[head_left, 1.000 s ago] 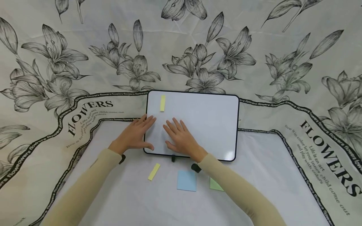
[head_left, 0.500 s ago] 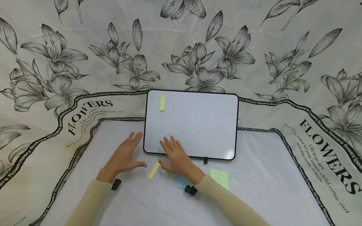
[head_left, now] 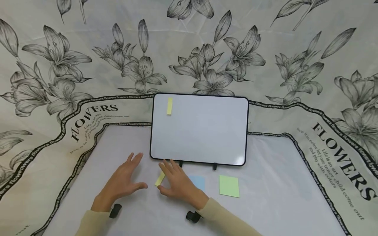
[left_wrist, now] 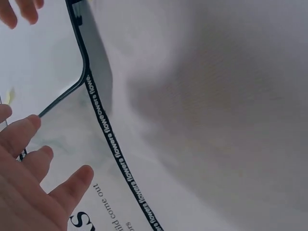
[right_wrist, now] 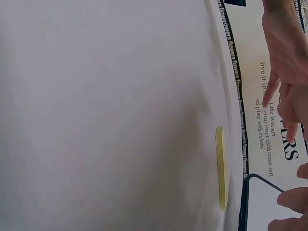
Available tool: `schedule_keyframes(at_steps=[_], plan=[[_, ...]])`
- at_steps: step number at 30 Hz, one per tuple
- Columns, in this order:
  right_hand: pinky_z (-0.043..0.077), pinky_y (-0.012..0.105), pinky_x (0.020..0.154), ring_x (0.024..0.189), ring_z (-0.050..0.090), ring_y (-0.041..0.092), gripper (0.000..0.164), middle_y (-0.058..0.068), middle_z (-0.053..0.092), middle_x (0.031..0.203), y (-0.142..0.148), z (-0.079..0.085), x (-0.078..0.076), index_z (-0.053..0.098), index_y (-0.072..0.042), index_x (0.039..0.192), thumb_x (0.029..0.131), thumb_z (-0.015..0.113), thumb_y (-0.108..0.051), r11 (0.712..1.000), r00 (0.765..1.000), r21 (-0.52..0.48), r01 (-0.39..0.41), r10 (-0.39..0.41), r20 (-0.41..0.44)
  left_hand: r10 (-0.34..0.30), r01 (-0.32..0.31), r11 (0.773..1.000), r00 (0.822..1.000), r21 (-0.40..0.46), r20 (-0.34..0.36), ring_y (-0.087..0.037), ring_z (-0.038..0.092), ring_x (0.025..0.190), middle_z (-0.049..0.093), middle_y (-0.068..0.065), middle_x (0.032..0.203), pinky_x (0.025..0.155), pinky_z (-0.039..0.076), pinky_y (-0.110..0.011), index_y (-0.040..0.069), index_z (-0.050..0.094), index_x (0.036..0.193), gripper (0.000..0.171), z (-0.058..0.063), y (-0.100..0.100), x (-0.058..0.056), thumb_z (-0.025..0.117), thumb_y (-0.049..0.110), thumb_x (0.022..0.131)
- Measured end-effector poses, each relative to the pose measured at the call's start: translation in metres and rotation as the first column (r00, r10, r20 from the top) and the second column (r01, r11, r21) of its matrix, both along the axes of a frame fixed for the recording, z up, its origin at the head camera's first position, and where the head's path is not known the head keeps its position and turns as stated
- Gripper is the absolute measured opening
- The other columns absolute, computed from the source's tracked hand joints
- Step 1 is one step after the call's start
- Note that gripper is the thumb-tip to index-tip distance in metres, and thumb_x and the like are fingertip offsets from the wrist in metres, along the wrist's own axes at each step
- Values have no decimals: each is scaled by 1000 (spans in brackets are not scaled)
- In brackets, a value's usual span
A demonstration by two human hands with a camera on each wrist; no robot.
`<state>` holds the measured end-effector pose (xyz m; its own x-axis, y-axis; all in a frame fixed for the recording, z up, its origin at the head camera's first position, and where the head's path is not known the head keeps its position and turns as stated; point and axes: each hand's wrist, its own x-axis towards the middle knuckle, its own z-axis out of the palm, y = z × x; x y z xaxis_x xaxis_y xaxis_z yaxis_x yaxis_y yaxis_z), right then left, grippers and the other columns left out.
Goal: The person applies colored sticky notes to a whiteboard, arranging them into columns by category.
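A whiteboard (head_left: 203,131) with a black rim stands at the back of the table, a yellow sticky strip (head_left: 169,106) stuck near its top left corner. My right hand (head_left: 180,186) hovers just over a pad of yellow sticky strips (head_left: 159,180), fingers loosely extended. In the right wrist view this yellow pad (right_wrist: 221,168) lies on the cloth, apart from the fingers (right_wrist: 293,199). To its left, my left hand (head_left: 119,182) is held with fingers spread and holds nothing. The left wrist view also shows these spread fingers (left_wrist: 72,187) beyond the board's corner.
A blue sticky note pad (head_left: 198,182), partly hidden by the right hand, and a green sticky note pad (head_left: 229,186) lie before the board. Two black feet, including one foot (head_left: 215,166), show under the board. A white cloth (head_left: 274,183) with a flowered border covers the table.
Both hands have come off the whiteboard and drawn back toward the person. The right hand is now over the yellow pad, and the green pad is fully uncovered.
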<state>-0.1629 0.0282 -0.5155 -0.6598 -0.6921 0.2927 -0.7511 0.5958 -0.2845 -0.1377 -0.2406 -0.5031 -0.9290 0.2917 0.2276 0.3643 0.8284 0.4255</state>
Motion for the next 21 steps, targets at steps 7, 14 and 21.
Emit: schedule_keyframes(at_steps=[7, 14, 21], plan=[[43, 54, 115, 148, 42, 41, 75, 18, 45, 159, -5, -16, 14, 42, -6, 155, 96, 69, -43, 998, 992, 28, 61, -64, 107, 28, -28, 1000, 999, 1, 29, -45, 31, 152, 42, -14, 163, 108, 43, -67, 10, 36, 160, 118, -7, 5, 19, 86, 65, 68], [43, 53, 115, 146, 45, 39, 73, 17, 49, 157, -13, -20, 17, 45, -6, 153, 95, 69, -44, 993, 991, 32, 110, -112, 70, 53, -52, 998, 997, -29, 57, -46, 32, 152, 43, -14, 162, 108, 42, -67, 7, 39, 158, 116, -10, 5, 34, 84, 66, 70], [46, 53, 113, 142, 49, 41, 69, 15, 54, 153, -18, -27, 14, 51, -8, 149, 94, 69, -45, 985, 986, 58, 163, -164, 20, 70, -69, 997, 996, -41, 46, -48, 35, 149, 45, -16, 160, 105, 44, -67, 6, 43, 156, 112, -10, 1, 43, 83, 67, 71]])
